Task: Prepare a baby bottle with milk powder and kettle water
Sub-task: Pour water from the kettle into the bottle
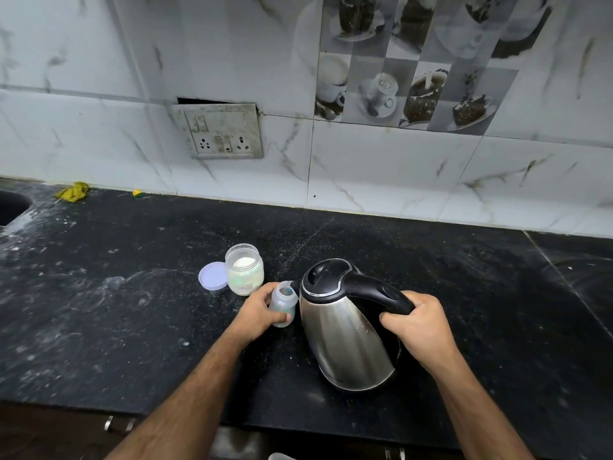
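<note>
A black speckled stone counter (pixel 132 310) runs along a wall of white marbled tiles, with a grubby switch-and-socket plate (pixel 221 131) set into the wall and a panel of tiles printed with cups and desserts (pixel 408 78) to its right. At the far left edge of the counter part of a sink (pixel 10 207) shows, and a crumpled yellow scrap (pixel 73 191) lies near the wall behind it. Pale dusty smears mark the counter's left half.

Near the middle of the counter stands an open clear jar (pixel 244 273) holding white milk powder, its pale round lid (pixel 213 275) lying flat just beside it on the left, touching or nearly touching the jar.

The person's left hand (pixel 257 312) is wrapped around a small clear baby bottle (pixel 282 305), fingers curled round its body, holding it upright with its open mouth up, just in front and to the right of the jar. The right hand (pixel 419 322) is clenched around the black handle of a stainless steel kettle (pixel 345 336). The kettle is tilted toward the left, its lid closed and its spout right at the bottle's mouth. Whether water is flowing cannot be told. The kettle's base appears raised off the counter on the right side.
</note>
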